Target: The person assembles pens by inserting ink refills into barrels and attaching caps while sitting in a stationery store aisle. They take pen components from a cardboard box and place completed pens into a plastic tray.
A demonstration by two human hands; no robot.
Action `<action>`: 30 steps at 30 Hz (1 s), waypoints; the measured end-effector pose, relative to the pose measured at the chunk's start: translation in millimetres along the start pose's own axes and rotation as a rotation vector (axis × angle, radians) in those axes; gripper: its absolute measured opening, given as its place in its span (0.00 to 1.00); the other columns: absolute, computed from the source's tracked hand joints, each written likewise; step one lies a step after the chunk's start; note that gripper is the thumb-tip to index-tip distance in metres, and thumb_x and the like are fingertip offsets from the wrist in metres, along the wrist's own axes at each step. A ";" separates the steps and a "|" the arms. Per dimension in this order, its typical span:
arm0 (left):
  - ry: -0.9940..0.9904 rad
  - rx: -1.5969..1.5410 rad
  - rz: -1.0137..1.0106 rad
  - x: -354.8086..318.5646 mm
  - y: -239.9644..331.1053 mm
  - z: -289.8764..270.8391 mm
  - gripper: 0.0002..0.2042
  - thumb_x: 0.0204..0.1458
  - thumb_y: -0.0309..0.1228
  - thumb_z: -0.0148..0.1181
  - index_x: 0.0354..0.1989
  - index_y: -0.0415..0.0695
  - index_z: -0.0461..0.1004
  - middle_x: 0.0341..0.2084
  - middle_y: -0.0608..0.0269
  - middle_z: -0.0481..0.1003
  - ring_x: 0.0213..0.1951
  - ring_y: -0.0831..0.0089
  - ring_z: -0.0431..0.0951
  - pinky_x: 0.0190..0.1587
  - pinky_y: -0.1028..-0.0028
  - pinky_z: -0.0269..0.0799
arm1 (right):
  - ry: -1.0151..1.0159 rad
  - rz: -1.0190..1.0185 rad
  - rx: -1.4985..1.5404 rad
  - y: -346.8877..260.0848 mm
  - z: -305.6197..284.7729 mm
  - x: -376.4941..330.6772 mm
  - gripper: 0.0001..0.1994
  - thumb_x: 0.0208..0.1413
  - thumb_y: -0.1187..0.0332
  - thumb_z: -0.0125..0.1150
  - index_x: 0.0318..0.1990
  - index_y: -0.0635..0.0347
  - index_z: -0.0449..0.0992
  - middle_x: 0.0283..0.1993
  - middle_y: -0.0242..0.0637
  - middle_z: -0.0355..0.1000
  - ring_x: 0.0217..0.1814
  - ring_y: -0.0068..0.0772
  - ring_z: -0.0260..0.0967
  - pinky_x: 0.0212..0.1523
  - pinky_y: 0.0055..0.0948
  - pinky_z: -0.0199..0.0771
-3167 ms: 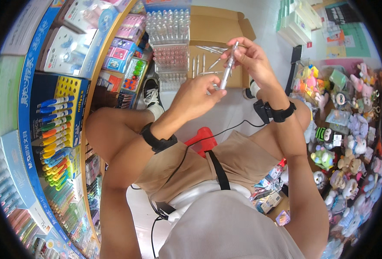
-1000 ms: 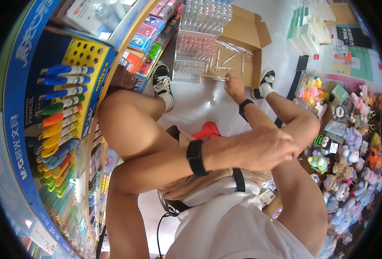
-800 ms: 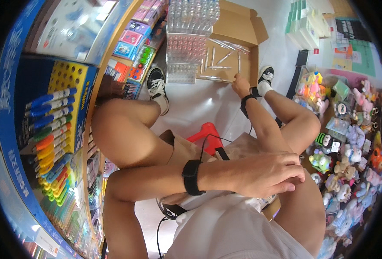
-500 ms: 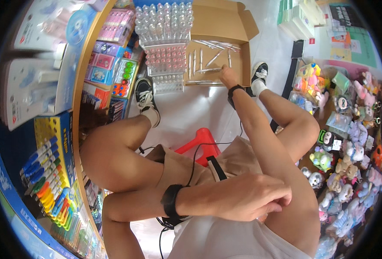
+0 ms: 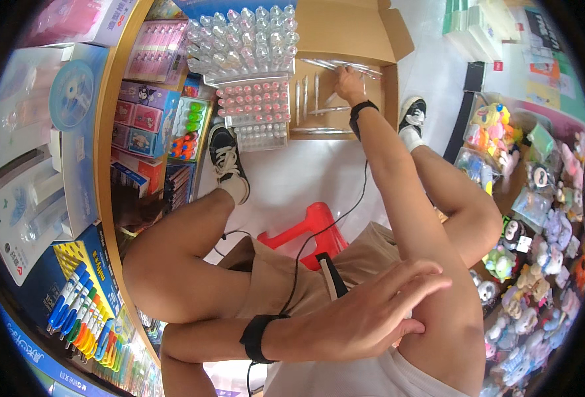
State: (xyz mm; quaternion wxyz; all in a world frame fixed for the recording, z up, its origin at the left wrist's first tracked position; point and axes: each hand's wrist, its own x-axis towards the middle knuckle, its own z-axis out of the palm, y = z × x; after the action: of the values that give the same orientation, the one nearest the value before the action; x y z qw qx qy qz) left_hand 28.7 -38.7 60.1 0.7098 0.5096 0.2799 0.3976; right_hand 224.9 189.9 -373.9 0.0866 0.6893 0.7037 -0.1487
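My right hand (image 5: 351,86) reaches into an open cardboard box (image 5: 390,99) on the floor between my feet. Its fingers bend down among slim, pale, pen-like sticks (image 5: 317,92) lying loose in the box; whatever is between the fingertips is hidden. Over my right thigh is my left hand (image 5: 378,311), its fingers stretched out and the thumb apart. A small pale patch shows between thumb and fingers, too unclear to name. Left of the box stand clear racks: one of upright transparent pens (image 5: 246,40), one of pink-tipped pens (image 5: 253,98), and a lower pale-tipped row (image 5: 259,131).
Shelves with boxed stationery (image 5: 148,112) and colourful markers (image 5: 84,311) line my left side. Plush toys (image 5: 537,264) crowd the right. Beneath me is a red stool (image 5: 312,228), with a black cable (image 5: 335,221) running past it. White stacked packs (image 5: 474,26) lie at the far right.
My right hand has moved farther into the box, toward the far sticks. My left hand's fingers have uncurled and spread from the thumb. The view has shifted slightly.
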 end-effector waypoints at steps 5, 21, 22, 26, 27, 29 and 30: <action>-0.224 -0.107 -0.185 -2.9 -2.4 -8.6 0.15 0.48 0.24 0.63 0.43 0.43 0.69 0.41 0.59 0.69 0.44 0.61 0.72 0.46 0.66 0.68 | 0.004 0.059 0.040 -6.2 7.0 6.7 0.22 0.51 0.63 0.57 0.55 0.53 0.68 0.56 0.52 0.65 0.60 0.56 0.61 0.58 0.51 0.64; -0.075 -0.045 0.018 -20.4 21.8 9.6 0.17 0.41 0.16 0.60 0.39 0.39 0.63 0.39 0.54 0.64 0.41 0.55 0.70 0.41 0.62 0.67 | 0.068 0.032 0.124 -6.1 8.2 -59.0 0.09 0.52 0.63 0.57 0.32 0.59 0.77 0.32 0.52 0.76 0.36 0.55 0.75 0.40 0.46 0.75; -0.167 -0.110 -0.028 -24.4 22.6 11.2 0.17 0.41 0.16 0.60 0.39 0.39 0.62 0.39 0.53 0.63 0.41 0.55 0.69 0.40 0.62 0.66 | 0.074 0.002 0.128 -20.6 7.4 -60.7 0.09 0.52 0.63 0.57 0.32 0.59 0.77 0.32 0.52 0.76 0.36 0.55 0.75 0.40 0.46 0.75; -0.578 -0.046 -0.033 -35.7 25.6 28.1 0.18 0.41 0.16 0.60 0.40 0.39 0.61 0.41 0.53 0.62 0.43 0.55 0.68 0.41 0.62 0.65 | -0.043 0.098 0.172 11.3 -6.4 -86.9 0.12 0.54 0.61 0.55 0.38 0.59 0.76 0.40 0.51 0.75 0.45 0.54 0.73 0.47 0.45 0.74; -0.389 -0.030 0.047 -38.0 27.7 33.7 0.19 0.40 0.15 0.60 0.39 0.39 0.60 0.41 0.52 0.61 0.42 0.55 0.69 0.40 0.62 0.65 | -0.034 0.081 0.233 1.3 -4.1 -89.9 0.12 0.55 0.61 0.54 0.38 0.58 0.75 0.41 0.51 0.74 0.45 0.54 0.72 0.48 0.46 0.73; -0.020 0.058 0.264 -35.7 38.1 35.9 0.19 0.40 0.15 0.61 0.38 0.40 0.59 0.38 0.52 0.60 0.39 0.55 0.69 0.38 0.62 0.64 | -0.034 0.048 0.252 8.5 -4.0 -92.5 0.11 0.53 0.63 0.56 0.39 0.58 0.74 0.41 0.51 0.74 0.46 0.53 0.72 0.48 0.46 0.73; -0.016 0.060 0.267 -37.2 37.4 34.3 0.19 0.40 0.15 0.61 0.38 0.40 0.59 0.38 0.52 0.60 0.39 0.55 0.69 0.38 0.62 0.64 | -0.037 0.046 0.272 8.2 -3.7 -92.5 0.11 0.53 0.64 0.57 0.40 0.58 0.74 0.42 0.51 0.73 0.46 0.53 0.71 0.48 0.46 0.73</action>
State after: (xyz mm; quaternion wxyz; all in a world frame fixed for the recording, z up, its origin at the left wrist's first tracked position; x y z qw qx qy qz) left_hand 26.2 -81.3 106.2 0.6375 0.5664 0.2155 0.4758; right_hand 236.6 103.8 -340.9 0.0088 0.7077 0.6595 -0.2533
